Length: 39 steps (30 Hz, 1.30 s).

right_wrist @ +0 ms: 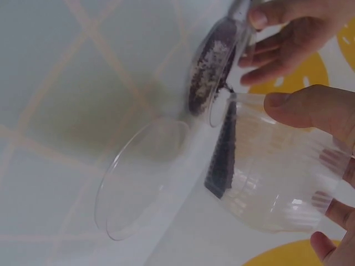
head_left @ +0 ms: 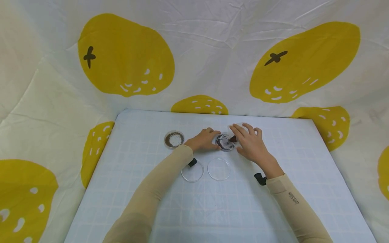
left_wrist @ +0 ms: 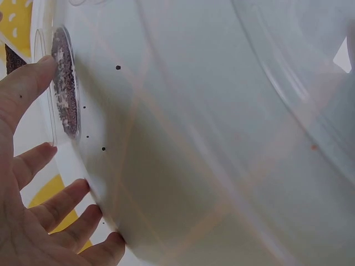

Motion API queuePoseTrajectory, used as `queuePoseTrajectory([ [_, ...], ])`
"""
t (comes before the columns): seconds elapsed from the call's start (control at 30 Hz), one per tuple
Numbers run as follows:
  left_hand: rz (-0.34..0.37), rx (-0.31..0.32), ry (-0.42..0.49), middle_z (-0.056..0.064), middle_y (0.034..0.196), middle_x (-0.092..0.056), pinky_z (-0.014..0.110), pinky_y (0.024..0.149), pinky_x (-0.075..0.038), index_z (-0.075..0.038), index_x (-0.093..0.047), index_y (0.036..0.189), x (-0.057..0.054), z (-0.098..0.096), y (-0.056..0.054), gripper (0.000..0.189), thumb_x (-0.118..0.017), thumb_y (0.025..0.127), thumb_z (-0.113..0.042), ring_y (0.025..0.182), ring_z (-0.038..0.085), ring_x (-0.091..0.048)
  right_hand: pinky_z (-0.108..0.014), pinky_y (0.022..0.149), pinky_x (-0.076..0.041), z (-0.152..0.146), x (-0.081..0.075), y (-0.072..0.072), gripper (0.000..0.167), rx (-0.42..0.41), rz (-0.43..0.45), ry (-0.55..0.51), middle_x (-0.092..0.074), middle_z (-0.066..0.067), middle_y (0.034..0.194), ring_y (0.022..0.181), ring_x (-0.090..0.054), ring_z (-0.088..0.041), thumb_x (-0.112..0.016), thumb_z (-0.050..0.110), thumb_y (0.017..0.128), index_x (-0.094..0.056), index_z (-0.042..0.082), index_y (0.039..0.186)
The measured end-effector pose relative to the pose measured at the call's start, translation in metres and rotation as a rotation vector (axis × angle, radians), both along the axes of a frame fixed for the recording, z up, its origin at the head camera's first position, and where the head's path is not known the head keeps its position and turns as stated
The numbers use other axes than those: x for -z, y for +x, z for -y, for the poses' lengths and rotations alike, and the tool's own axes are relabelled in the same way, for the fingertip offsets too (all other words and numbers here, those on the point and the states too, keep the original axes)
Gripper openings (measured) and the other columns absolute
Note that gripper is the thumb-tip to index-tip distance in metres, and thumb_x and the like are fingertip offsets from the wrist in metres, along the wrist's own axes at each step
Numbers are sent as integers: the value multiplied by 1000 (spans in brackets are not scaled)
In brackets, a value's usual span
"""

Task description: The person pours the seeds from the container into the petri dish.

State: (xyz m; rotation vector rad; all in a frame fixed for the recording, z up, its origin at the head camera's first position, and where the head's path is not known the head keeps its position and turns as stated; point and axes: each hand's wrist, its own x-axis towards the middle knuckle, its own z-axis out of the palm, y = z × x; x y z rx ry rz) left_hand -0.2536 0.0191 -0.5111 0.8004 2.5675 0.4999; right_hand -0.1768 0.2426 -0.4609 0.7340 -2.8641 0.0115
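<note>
My right hand [head_left: 252,145] grips a clear plastic cup [right_wrist: 277,172], tipped on its side with its mouth over a petri dish [head_left: 225,141]. Dark granular material [right_wrist: 223,160] lies along the cup's lower wall and spills at the rim. The dish contains white bits partly covered by dark granules. My left hand [head_left: 203,140] holds this dish at its left side, thumb and index finger at the rim, other fingers spread. To the left of that hand stands a second petri dish [head_left: 174,139], with a white patch on a brown layer.
Two clear round lids [head_left: 219,180] lie on the table nearer me, the left one partly behind my sleeve. Several dark crumbs [left_wrist: 104,148] are scattered beside the dish. White cloth with yellow fruit prints [head_left: 127,57] hangs behind the table's far edge.
</note>
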Motion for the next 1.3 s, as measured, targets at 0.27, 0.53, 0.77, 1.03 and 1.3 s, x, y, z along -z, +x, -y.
queuePoseTrajectory([
  [0.27,-14,4,-4,8,147,-39,45,110,-38,-28,-34,157,6,0,-3,77,-66,92,-55,135,26,-37,-67,95,-31,0,-1,0,98,5,2,6,-39,-10,156,138,-30,-41,-90,19,74,-35,13,155],
  [0.53,-14,8,1,9,148,-39,46,110,-38,-28,-34,156,8,0,-5,77,-67,92,-55,135,27,-36,-67,95,-32,0,-1,-1,98,4,-6,11,-39,-10,156,138,-30,-41,-89,19,74,-35,13,155],
  [0.77,8,-12,-2,8,148,-39,47,108,-39,-28,-35,156,3,0,-1,76,-67,92,-54,135,26,-37,-66,92,-34,-1,0,-1,100,-13,-43,7,-40,-9,154,137,-32,-41,-91,18,72,-36,14,155],
  [1.03,11,-16,-7,8,148,-39,47,109,-39,-27,-34,156,-1,0,2,75,-67,93,-52,135,26,-37,-66,92,-33,-1,0,1,100,-3,-33,-11,-40,-9,155,137,-32,-41,-91,18,72,-36,14,155],
  [1.3,4,-15,-16,8,149,-38,47,110,-38,-27,-34,157,-2,-1,3,75,-66,93,-52,136,26,-36,-66,94,-31,-2,-1,3,100,21,3,-16,-38,-9,156,138,-30,-42,-90,19,74,-34,13,156],
])
